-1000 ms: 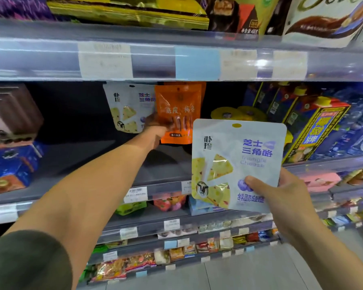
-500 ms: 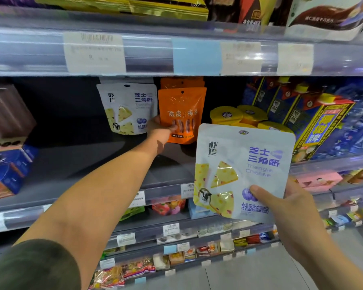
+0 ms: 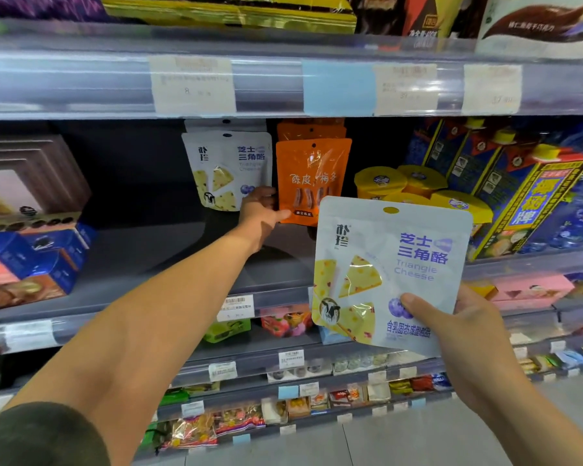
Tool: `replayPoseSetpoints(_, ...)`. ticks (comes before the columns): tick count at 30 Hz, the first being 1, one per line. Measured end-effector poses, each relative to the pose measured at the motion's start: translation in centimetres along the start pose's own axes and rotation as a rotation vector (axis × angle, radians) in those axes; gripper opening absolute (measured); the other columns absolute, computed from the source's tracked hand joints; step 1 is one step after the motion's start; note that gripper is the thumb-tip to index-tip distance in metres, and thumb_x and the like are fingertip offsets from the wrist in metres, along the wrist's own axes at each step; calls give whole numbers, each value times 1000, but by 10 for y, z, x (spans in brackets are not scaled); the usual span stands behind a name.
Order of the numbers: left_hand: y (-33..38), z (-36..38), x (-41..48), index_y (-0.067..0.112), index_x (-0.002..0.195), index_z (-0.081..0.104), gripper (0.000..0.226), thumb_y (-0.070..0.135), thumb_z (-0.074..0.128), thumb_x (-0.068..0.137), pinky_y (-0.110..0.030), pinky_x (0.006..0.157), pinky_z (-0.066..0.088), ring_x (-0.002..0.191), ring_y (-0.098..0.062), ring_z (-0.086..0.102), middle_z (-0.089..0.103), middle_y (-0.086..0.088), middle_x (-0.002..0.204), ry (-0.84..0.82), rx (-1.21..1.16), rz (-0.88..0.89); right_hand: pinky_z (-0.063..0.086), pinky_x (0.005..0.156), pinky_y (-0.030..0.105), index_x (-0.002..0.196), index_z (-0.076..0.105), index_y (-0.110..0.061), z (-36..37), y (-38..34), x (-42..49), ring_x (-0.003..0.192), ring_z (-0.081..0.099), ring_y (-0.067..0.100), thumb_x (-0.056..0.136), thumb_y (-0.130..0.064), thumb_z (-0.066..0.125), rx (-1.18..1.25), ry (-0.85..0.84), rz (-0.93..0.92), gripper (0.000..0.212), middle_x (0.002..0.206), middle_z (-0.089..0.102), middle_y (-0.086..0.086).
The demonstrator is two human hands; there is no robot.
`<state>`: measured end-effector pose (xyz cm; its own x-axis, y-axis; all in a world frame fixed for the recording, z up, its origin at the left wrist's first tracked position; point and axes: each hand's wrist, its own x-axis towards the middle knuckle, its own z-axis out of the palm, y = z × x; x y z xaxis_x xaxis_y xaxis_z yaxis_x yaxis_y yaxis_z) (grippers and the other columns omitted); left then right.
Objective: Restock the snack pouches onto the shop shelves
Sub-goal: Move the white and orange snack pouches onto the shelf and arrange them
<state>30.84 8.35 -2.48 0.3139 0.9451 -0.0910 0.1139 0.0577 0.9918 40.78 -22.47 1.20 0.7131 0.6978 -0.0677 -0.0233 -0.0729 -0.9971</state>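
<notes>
A row of flat orange plastic pouches (image 3: pixel 312 179) stands upright on the grey middle shelf (image 3: pixel 148 264) of a shop rack, and everything else lies around it. Just left of it, touching the same shelf, stand white plastic cheese pouches (image 3: pixel 226 169) printed with yellow triangles. The left hand (image 3: pixel 261 213) reaches in between the two rows: its thumb lies against the orange front pouch's lower left corner and its bent fingers meet the white pouch's lower right corner, though I cannot tell whether it grips either. In front of the orange row and to its lower right, off the shelf, the right hand (image 3: pixel 468 334) pinches another white triangle-cheese pouch (image 3: pixel 391 264) by its lower right corner, thumb across the front. Right of the orange row sit round yellow-lidded tubs (image 3: pixel 381 179), then tall blue and yellow cartons (image 3: pixel 535 196); well to its left are blue boxes (image 3: pixel 48 250). Above it runs a clear plastic price rail (image 3: pixel 81 82) with paper labels (image 3: pixel 192 84). Below are more stocked shelves and a pale grey floor (image 3: pixel 401 445).
</notes>
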Motion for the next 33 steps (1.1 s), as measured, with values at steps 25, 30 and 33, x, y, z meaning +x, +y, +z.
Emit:
replayPoseSetpoints(25,-74,-210,-63,39,151,30,62,61,40,93,-43,121,13,151,-19,16,23,4,163,-37,1296,162,52,67,25,94,64,-18,239,-8,136,75,66,10,78,6,70,145,-160,-57,29,89,68,-5)
replayPoseSetpoints(30,-74,-210,-65,42,150,31,62,62,40,92,-43,121,13,151,-18,17,24,6,163,-11,1293,169,56,86,36,112,64,-16,252,13,154,98,68,18,76,0,75,100,-198,-88,41,112,70,1)
replayPoseSetpoints(33,-75,-210,-63,42,149,33,62,64,40,91,-42,121,16,150,-19,20,27,5,162,-6,1277,183,50,95,35,122,63,-9,247,25,154,106,63,18,80,1,72,-3,-210,-90,44,124,67,6)
